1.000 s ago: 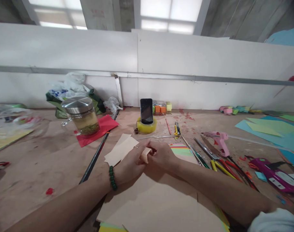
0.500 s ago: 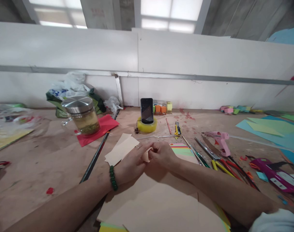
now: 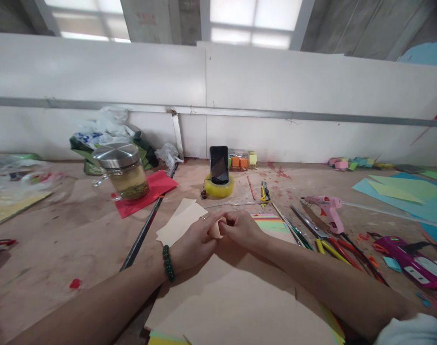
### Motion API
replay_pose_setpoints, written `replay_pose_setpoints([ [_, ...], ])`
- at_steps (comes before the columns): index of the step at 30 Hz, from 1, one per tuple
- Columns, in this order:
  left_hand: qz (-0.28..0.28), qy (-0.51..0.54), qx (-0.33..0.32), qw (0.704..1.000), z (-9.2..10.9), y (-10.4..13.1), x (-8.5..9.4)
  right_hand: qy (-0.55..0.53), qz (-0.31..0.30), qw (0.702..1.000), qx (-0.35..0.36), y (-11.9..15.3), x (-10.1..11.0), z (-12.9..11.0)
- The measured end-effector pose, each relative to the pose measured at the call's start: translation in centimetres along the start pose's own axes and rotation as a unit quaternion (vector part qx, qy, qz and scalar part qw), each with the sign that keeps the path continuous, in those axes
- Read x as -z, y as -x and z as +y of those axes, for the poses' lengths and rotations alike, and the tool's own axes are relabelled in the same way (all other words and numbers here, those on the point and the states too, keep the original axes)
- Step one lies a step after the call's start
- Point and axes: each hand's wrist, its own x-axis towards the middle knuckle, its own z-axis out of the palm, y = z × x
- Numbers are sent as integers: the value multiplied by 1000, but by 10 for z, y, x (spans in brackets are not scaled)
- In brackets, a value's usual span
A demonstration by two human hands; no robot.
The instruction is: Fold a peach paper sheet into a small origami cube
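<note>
A small folded piece of cream paper (image 3: 217, 230) is pinched between my two hands, above a stack of large cream sheets (image 3: 232, 302). My left hand (image 3: 193, 243), with a ring and a green bead bracelet (image 3: 168, 263), closes round the piece from the left. From the right, my right hand (image 3: 242, 230) grips its edge with bent fingers. The fingertips partly cover the folds. Two loose cream pieces (image 3: 184, 223) lie beyond my left hand. Coloured sheets (image 3: 270, 222) show past my right wrist.
A lidded glass jar (image 3: 126, 175) stands on red paper at the left. Ahead, a phone (image 3: 218, 165) leans in a yellow tape roll (image 3: 220, 189). Scissors (image 3: 312, 225), a pink glue gun (image 3: 328, 208), pliers and a purple power strip (image 3: 412, 261) lie to the right.
The small folded paper has turned a little and shows more between the hands. My left fingers have shifted slightly. The rest of the view has barely moved.
</note>
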Motion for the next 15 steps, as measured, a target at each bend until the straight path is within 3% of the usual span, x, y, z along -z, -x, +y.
replay_pose_setpoints([
  [6, 1, -13, -26, 1000, 1, 0, 0, 27, 27, 999, 21, 1, 0, 0],
  [15, 3, -33, -40, 999, -8, 2, -1, 67, 16, 995, 67, 3, 3, 0],
])
